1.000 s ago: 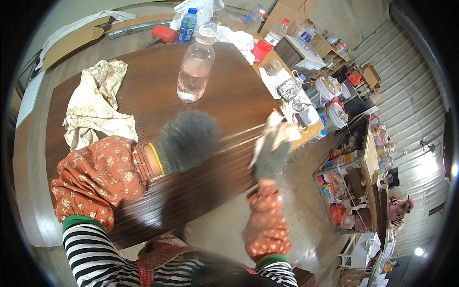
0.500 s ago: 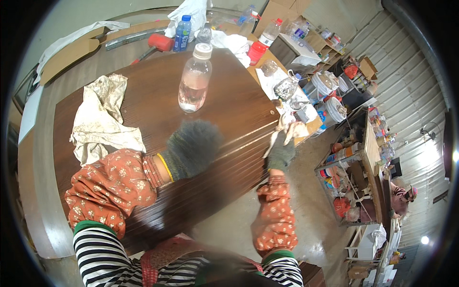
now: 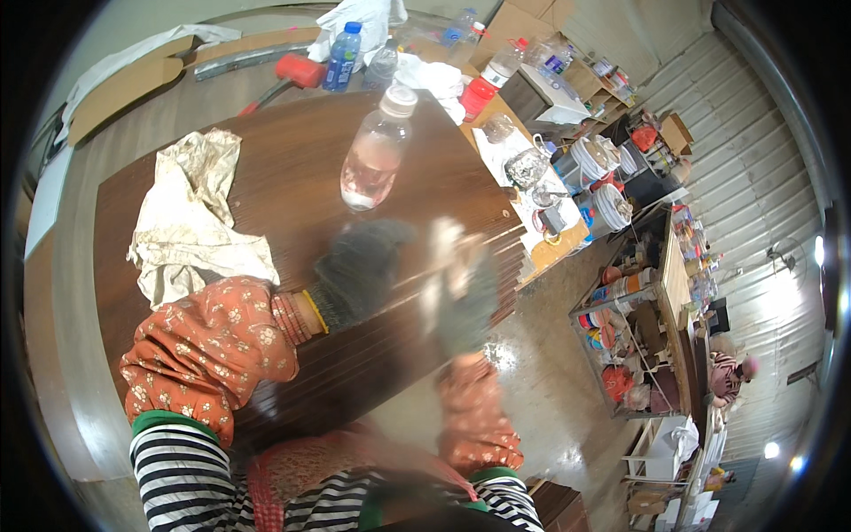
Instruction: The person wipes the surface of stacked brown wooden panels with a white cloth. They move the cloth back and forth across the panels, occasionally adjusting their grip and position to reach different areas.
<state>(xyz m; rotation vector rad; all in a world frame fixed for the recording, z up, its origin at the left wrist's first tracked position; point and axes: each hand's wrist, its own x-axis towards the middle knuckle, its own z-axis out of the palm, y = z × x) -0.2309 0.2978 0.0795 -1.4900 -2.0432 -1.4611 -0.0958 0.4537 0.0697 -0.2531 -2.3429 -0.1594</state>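
Observation:
A dark brown wooden panel [image 3: 266, 182] with a grooved front edge lies in front of me. My left hand [image 3: 359, 270], in a dark grey work glove, rests on it near that edge; blur hides how its fingers lie. In a grey glove too, my right hand [image 3: 468, 301] grips a whitish rag [image 3: 446, 257] over the grooved edge, both smeared by motion. A clear bottle [image 3: 374, 160] with a white cap stands on the panel beyond my hands, holding some clear liquid. To the left of my left hand spreads a crumpled, stained cream cloth [image 3: 193, 208].
Behind the panel are a red-headed mallet [image 3: 300, 71], a blue-capped bottle [image 3: 342, 58] and a red cup [image 3: 478, 97]. White buckets [image 3: 612, 206] stand at the right, by a cluttered shelf [image 3: 634, 328]. Another person [image 3: 729, 374] is at the far right.
My right hand has swept left along the panel's edge with the rag, away from the right corner. My left hand stays in nearly the same place.

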